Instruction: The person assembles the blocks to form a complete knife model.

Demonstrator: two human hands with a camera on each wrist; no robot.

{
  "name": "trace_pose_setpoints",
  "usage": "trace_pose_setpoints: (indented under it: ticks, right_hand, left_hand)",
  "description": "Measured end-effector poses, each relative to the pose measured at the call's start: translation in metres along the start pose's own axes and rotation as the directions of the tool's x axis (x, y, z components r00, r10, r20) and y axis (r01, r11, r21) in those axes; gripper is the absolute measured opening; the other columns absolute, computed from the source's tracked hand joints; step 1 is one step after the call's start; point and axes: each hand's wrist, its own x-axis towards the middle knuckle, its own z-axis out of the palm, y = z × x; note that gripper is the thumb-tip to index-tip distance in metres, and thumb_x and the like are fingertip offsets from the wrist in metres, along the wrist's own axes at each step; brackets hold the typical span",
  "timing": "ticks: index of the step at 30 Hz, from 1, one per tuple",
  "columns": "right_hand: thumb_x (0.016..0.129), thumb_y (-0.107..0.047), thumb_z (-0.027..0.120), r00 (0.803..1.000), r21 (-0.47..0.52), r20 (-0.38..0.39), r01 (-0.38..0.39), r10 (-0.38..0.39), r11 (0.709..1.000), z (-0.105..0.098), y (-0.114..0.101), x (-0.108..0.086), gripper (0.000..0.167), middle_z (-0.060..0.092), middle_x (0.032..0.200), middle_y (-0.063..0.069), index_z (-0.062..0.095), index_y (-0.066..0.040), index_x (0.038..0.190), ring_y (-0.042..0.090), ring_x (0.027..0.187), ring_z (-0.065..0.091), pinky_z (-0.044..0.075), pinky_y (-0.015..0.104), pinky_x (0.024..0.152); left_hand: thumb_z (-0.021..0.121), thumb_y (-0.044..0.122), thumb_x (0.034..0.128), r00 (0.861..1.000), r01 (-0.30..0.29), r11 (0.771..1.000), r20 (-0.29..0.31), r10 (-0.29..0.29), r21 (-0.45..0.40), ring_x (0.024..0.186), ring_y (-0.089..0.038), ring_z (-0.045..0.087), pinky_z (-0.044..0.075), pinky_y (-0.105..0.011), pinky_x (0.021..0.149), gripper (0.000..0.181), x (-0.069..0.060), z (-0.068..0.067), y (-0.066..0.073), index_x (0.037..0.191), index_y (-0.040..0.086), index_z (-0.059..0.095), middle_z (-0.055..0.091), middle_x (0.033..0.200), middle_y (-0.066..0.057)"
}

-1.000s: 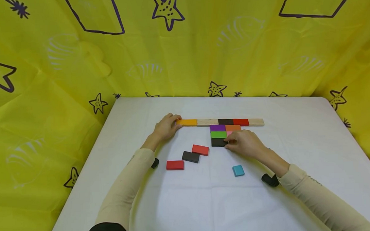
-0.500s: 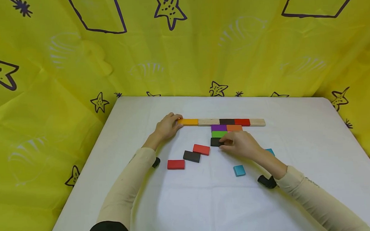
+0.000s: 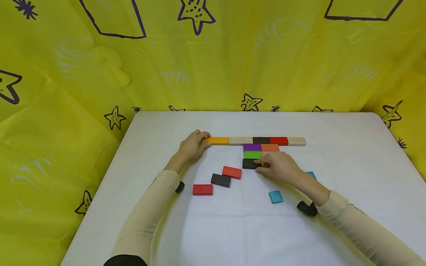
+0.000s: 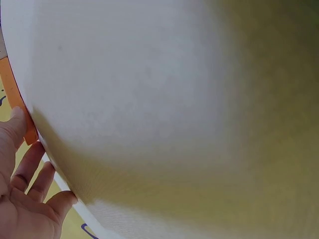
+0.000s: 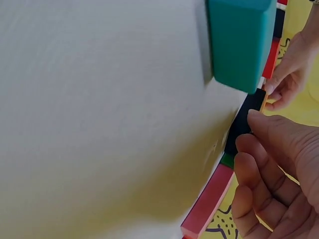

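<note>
In the head view, a row of flat wooden blocks runs across the table. My left hand (image 3: 193,145) holds the yellow-orange block (image 3: 218,141) at the row's left end, thumb on its near side. Below the row, a purple block (image 3: 252,147) and an orange block (image 3: 270,147) lie side by side, then a green block (image 3: 252,154) and a pink block (image 3: 269,152), partly hidden. My right hand (image 3: 279,166) pinches the right end of a black block (image 3: 249,164) just below the green one. The right wrist view shows the thumb on that black block (image 5: 244,122).
Two red blocks (image 3: 202,189) and another black block (image 3: 220,180) lie loose to the left. A small blue block (image 3: 276,196) lies nearer me; another blue block (image 3: 311,175) is partly behind the right wrist. A yellow patterned cloth (image 3: 210,62) hangs behind the table.
The right hand has slid the black block slightly left, then eased a little to the right, showing some of the pink block. The left hand stays at the yellow-orange block.
</note>
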Motion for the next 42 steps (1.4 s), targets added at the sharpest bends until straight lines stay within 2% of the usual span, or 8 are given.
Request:
trace_pose_setpoints:
  ticks: [2,5,12,18,22,26,34,42]
  right_hand:
    - [0.09,-0.017,0.08,1.0,0.002,-0.011,0.011,-0.011,1.0,0.0,0.002,-0.001,0.028,0.07,0.075,0.002,0.078,-0.004,0.114,0.014,0.059,0.044,0.031,0.025,0.053]
    - [0.089,-0.016,0.08,0.999,0.004,-0.023,0.027,-0.027,1.0,0.0,0.006,-0.002,0.026,0.072,0.077,0.002,0.078,-0.004,0.113,0.013,0.057,0.042,0.029,0.025,0.052]
    - [0.09,-0.016,0.079,0.999,0.002,-0.037,0.021,-0.021,1.0,0.0,0.011,-0.004,0.025,0.053,0.055,-0.007,0.079,-0.006,0.113,0.013,0.053,0.035,0.025,0.025,0.051]
    - [0.089,-0.015,0.08,0.999,0.004,-0.046,0.01,-0.009,1.0,-0.002,0.012,-0.005,0.024,0.051,0.052,-0.005,0.079,-0.006,0.112,0.013,0.051,0.035,0.025,0.024,0.05]
    - [0.089,-0.017,0.08,0.999,0.014,-0.047,0.011,-0.01,1.0,-0.002,0.012,-0.005,0.025,0.057,0.058,-0.005,0.079,-0.006,0.111,0.013,0.054,0.04,0.028,0.025,0.052]
    - [0.089,-0.018,0.081,0.998,0.056,-0.053,0.029,-0.026,0.998,0.0,0.011,-0.004,0.028,0.054,0.062,-0.006,0.078,-0.004,0.112,0.012,0.06,0.046,0.033,0.025,0.055]
    - [0.087,-0.017,0.083,0.988,0.119,-0.087,0.138,-0.128,0.983,0.01,-0.005,0.003,0.027,0.064,0.079,-0.007,0.077,-0.003,0.11,0.012,0.075,0.058,0.05,0.026,0.069]
    - [0.086,-0.014,0.083,0.988,0.16,-0.054,0.152,-0.146,0.975,0.018,-0.025,0.012,0.03,0.069,0.088,-0.002,0.075,-0.002,0.113,0.014,0.079,0.058,0.051,0.026,0.071]
  left_hand:
    - [0.061,0.034,0.1039,1.0,0.003,1.0,0.0,-0.003,-0.004,0.1,-0.024,0.053,0.049,-0.042,0.084,0.036,0.0,0.0,0.0,0.137,0.019,0.06,0.056,0.116,-0.007]
    - [0.061,0.033,0.1039,1.0,0.0,1.0,0.0,0.0,-0.009,0.099,-0.024,0.053,0.049,-0.042,0.083,0.037,-0.001,0.0,0.0,0.137,0.018,0.06,0.056,0.115,-0.007]
    - [0.061,0.033,0.1036,1.0,0.003,1.0,-0.001,-0.003,-0.014,0.1,-0.024,0.053,0.049,-0.041,0.084,0.037,-0.001,0.0,0.001,0.138,0.018,0.06,0.056,0.116,-0.008]
    - [0.061,0.033,0.104,1.0,0.011,1.0,0.007,-0.01,-0.012,0.102,-0.025,0.053,0.049,-0.043,0.087,0.037,-0.001,-0.003,0.002,0.138,0.018,0.059,0.056,0.117,-0.008]
    - [0.06,0.033,0.1041,1.0,0.01,1.0,0.006,-0.01,-0.009,0.102,-0.025,0.053,0.049,-0.043,0.086,0.036,-0.001,-0.002,0.001,0.137,0.018,0.059,0.056,0.116,-0.008]
    - [0.061,0.033,0.1038,1.0,0.008,1.0,0.003,-0.008,-0.011,0.102,-0.024,0.053,0.049,-0.042,0.086,0.036,-0.001,-0.002,0.001,0.136,0.019,0.06,0.056,0.115,-0.007]
    - [0.062,0.033,0.1036,1.0,0.003,1.0,0.0,-0.003,-0.019,0.101,-0.024,0.053,0.048,-0.041,0.084,0.035,-0.002,-0.001,0.001,0.135,0.019,0.06,0.055,0.113,-0.007]
    - [0.062,0.033,0.1036,1.0,-0.003,1.0,-0.009,0.003,-0.017,0.1,-0.024,0.053,0.049,-0.041,0.084,0.034,-0.001,-0.001,0.001,0.135,0.018,0.061,0.056,0.113,-0.007]
